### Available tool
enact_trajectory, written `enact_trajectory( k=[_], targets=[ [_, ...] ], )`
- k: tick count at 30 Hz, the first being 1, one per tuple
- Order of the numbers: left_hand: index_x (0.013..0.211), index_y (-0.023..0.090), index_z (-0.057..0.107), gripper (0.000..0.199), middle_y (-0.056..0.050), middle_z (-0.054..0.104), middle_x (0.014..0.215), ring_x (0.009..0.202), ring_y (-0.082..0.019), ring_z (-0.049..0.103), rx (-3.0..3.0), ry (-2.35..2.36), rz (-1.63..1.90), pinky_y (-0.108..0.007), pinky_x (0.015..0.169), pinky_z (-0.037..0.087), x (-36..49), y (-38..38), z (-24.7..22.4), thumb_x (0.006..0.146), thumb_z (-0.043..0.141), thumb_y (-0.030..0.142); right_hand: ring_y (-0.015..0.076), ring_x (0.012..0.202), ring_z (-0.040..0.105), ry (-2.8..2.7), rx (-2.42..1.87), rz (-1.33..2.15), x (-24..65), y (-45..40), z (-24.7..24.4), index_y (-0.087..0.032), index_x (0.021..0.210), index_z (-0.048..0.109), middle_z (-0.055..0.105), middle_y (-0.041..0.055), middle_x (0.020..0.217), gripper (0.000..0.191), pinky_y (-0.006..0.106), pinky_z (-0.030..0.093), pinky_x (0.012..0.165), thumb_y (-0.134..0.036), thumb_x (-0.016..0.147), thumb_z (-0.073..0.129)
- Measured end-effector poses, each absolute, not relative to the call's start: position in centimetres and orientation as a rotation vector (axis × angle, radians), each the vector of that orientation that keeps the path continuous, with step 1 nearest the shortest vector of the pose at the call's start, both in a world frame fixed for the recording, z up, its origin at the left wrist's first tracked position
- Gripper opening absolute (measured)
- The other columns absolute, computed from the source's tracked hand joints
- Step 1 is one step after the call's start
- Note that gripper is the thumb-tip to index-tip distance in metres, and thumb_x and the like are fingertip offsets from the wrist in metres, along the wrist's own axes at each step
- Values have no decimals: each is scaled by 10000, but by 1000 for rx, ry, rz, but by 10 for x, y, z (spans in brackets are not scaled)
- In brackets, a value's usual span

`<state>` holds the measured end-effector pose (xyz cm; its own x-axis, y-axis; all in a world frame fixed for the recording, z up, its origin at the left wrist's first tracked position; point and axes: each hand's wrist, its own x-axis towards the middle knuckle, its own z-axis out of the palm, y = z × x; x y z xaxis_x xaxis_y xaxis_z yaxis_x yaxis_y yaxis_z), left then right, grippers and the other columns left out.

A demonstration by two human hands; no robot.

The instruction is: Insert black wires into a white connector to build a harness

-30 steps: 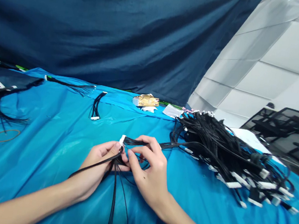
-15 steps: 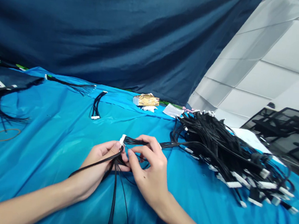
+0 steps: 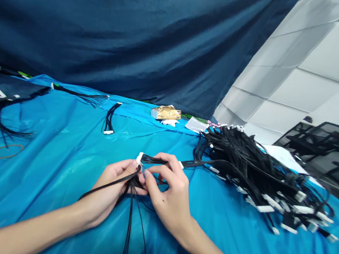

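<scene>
At 7 o'clock from the view's centre, the left hand pinches a white multi-pin connector, apparently steadying it, while the right hand grips its black wires. At 3 o'clock from both, the wire-harness pile lies on the blue-covered tabletop, presumably for reach.

Black wires, white connector, bright blue cloth

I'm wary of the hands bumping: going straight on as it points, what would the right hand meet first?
Probably the left hand, just ahead of the right hand; the wires it holds could come first, as depth is unclear.
</scene>
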<state>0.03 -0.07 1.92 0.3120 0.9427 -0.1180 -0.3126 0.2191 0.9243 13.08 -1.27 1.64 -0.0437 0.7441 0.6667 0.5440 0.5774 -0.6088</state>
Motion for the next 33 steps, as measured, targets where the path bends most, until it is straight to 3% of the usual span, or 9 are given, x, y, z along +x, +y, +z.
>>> enact_trajectory(
  k=[33],
  targets=[
    [742, 134, 587, 204, -30, 564, 705, 645, -137, 556, 947, 858, 991, -293, 616, 501, -1, 0, 14, 752, 547, 334, 163, 898, 552, -1771, -1111, 264, 131, -12, 14, -176, 723, 621, 547, 70, 977, 92, 271, 440, 760, -156, 764, 542]
  ],
)
